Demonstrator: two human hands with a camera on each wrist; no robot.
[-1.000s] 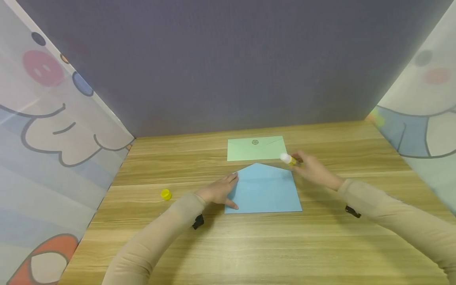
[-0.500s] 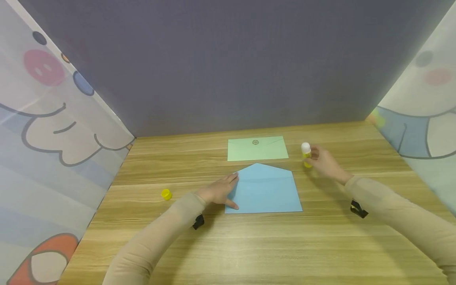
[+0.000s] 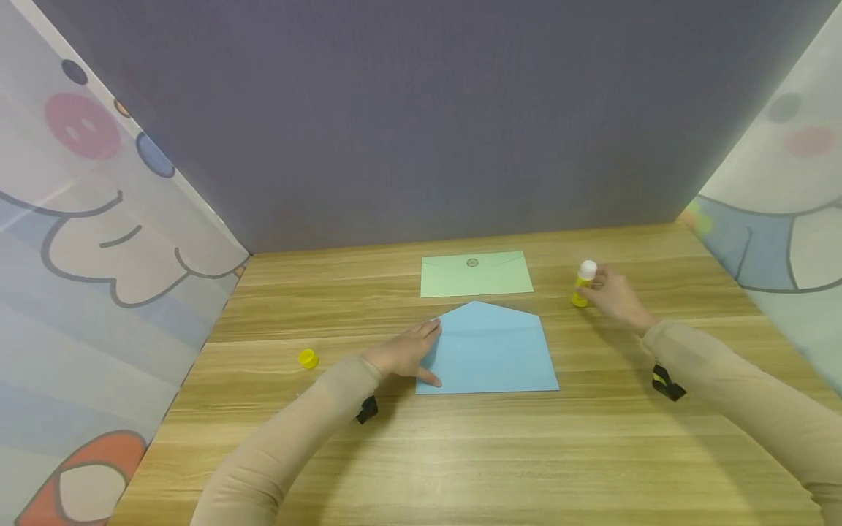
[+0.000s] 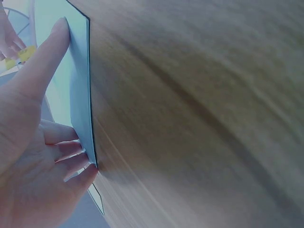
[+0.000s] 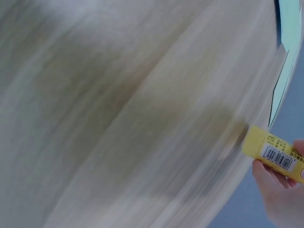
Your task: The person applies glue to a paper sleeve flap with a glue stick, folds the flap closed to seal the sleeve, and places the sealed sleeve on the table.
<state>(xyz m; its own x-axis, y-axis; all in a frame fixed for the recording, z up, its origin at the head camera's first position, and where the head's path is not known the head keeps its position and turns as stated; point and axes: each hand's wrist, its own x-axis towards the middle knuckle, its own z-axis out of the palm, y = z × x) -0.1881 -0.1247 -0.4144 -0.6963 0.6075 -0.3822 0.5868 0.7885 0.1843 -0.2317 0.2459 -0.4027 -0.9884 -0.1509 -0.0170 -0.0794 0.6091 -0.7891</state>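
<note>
A blue envelope (image 3: 496, 358) lies on the wooden table with its pointed flap spread out at the far side. My left hand (image 3: 403, 352) rests on its left edge, thumb and fingers extended; the left wrist view shows the fingertips along the envelope's border (image 4: 80, 95). To the right of the envelope, my right hand (image 3: 618, 298) holds a yellow glue stick (image 3: 582, 285) upright, white end up, between thumb and fingers. Its base is at the tabletop. A barcode label shows on the glue stick (image 5: 275, 154) in the right wrist view.
Behind the blue envelope lies a light green envelope (image 3: 476, 279) with a round seal mark. A yellow cap (image 3: 308, 359) sits on the table (image 3: 460, 460) to the left. A grey panel (image 3: 447, 131) stands at the back, with cartoon-printed walls on both sides.
My right hand has carried the glue stick rightward from near the green envelope, turning it from tilted to upright and bringing it down to the table. The left hand has stayed in place.
</note>
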